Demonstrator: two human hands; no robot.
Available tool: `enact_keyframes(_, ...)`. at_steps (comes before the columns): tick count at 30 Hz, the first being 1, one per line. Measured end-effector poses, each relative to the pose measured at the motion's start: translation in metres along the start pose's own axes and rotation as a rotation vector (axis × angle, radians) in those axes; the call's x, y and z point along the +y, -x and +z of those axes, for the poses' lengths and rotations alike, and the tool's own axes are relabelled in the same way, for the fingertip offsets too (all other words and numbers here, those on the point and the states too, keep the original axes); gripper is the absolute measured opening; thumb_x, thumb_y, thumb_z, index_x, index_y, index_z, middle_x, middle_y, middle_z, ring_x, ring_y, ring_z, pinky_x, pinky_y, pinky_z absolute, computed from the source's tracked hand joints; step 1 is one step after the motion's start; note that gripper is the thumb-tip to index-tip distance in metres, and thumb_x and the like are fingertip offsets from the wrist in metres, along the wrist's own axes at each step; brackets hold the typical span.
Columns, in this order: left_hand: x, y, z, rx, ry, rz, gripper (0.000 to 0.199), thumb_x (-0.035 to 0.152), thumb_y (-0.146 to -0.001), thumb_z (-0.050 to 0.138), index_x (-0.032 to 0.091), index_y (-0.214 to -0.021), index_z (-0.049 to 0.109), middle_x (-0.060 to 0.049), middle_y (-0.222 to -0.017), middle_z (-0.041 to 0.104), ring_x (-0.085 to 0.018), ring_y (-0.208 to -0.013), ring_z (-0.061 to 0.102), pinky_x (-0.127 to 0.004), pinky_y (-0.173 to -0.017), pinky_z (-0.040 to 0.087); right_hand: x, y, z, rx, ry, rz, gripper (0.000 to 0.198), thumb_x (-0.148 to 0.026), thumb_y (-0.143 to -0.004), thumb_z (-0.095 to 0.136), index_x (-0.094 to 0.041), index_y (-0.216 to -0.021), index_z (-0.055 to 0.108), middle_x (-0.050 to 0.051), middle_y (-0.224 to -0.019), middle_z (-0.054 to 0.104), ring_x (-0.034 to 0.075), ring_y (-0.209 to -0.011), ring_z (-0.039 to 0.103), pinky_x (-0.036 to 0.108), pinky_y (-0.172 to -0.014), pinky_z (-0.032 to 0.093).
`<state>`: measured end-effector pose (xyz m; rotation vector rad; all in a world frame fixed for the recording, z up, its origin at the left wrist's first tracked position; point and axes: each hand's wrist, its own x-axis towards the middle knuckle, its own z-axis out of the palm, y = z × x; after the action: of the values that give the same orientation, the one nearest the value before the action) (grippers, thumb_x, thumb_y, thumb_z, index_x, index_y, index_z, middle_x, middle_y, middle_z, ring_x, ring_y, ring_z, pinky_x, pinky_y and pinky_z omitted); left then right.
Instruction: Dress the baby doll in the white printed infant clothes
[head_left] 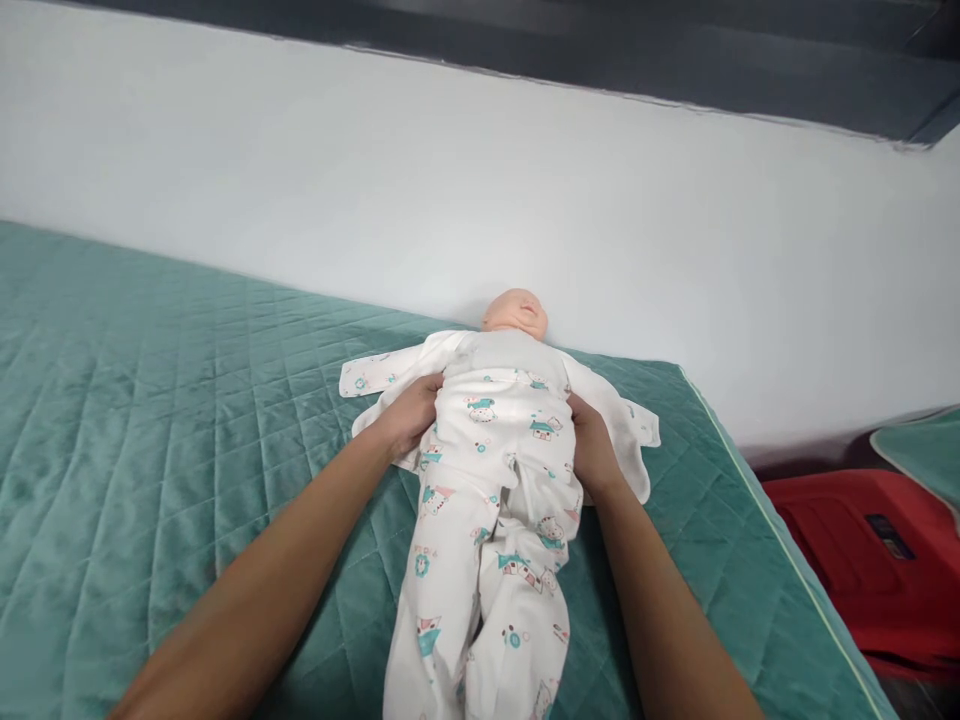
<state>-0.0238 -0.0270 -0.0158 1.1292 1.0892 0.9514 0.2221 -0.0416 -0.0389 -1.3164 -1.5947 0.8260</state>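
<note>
A baby doll (516, 312) lies on its back, its head against the wall. It wears a white shirt (499, 350) spread open at both sides, with the sleeves out on the bedspread. White printed baby pants (495, 440) cover its belly and legs. My left hand (416, 408) is closed at the left end of the waistband, its fingertips partly hidden by the cloth. At the right end my right hand (591, 440) grips the waistband, its fingers mostly tucked behind the fabric.
A green quilted bedspread (187, 430) lies under the doll and stretches far left. Its piped edge runs down the right side. Beyond that edge stands a red plastic object (862, 560) with a dark label. A white wall (420, 190) rises behind.
</note>
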Motion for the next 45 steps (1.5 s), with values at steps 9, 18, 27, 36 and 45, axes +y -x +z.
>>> enact_keyframes(9, -0.017, -0.015, -0.008, 0.135, -0.418, 0.308, 0.03, 0.039, -0.073, 0.062, 0.017, -0.089, 0.075, -0.008, -0.091, 0.078, -0.032, -0.097, 0.067, -0.041, -0.089, 0.053, 0.006, 0.001, -0.002, 0.095, 0.219, -0.009, 0.019, -0.028, -0.085, 0.056, -0.026, -0.088, 0.074, 0.005, -0.097, 0.077, 0.032, -0.09, 0.064, 0.046, -0.085, 0.049)
enact_keyframes(18, -0.016, -0.013, -0.009, 0.164, -0.596, 0.399, 0.028, 0.031, -0.076, 0.057, 0.019, -0.094, 0.074, -0.009, -0.097, 0.078, -0.032, -0.101, 0.066, -0.042, -0.098, 0.048, 0.007, 0.002, -0.001, 0.189, 0.276, 0.015, 0.019, -0.031, -0.083, 0.056, -0.028, -0.095, 0.071, 0.006, -0.088, 0.075, 0.029, -0.079, 0.062, 0.041, -0.076, 0.047)
enact_keyframes(27, -0.023, -0.024, -0.022, 0.309, -0.443, 0.343, 0.028, 0.021, -0.079, 0.052, 0.018, -0.103, 0.066, -0.006, -0.1, 0.075, -0.024, -0.093, 0.068, -0.036, -0.088, 0.051, 0.019, -0.006, -0.003, 0.244, 0.105, 0.082, 0.026, -0.032, -0.083, 0.057, -0.024, -0.107, 0.064, 0.006, -0.103, 0.075, 0.025, -0.094, 0.067, 0.043, -0.089, 0.049)
enact_keyframes(36, -0.001, -0.007, -0.012, 0.191, -0.563, 0.667, 0.021, 0.034, -0.094, 0.052, 0.021, -0.094, 0.067, -0.005, -0.103, 0.068, -0.02, -0.101, 0.061, -0.032, -0.094, 0.047, -0.013, 0.001, 0.003, 0.258, 0.009, -0.147, 0.021, -0.043, -0.089, 0.061, -0.026, -0.1, 0.065, 0.006, -0.115, 0.066, 0.023, -0.107, 0.061, 0.038, -0.092, 0.051)
enact_keyframes(45, -0.005, -0.014, -0.023, -0.093, -0.43, 0.595, 0.021, 0.04, -0.088, 0.063, 0.02, -0.093, 0.066, -0.004, -0.103, 0.063, -0.018, -0.097, 0.057, -0.03, -0.086, 0.045, -0.007, -0.012, -0.006, -0.042, -0.037, -0.143, 0.016, -0.039, -0.086, 0.065, -0.025, -0.092, 0.059, 0.005, -0.136, 0.054, 0.023, -0.12, 0.052, 0.036, -0.094, 0.045)
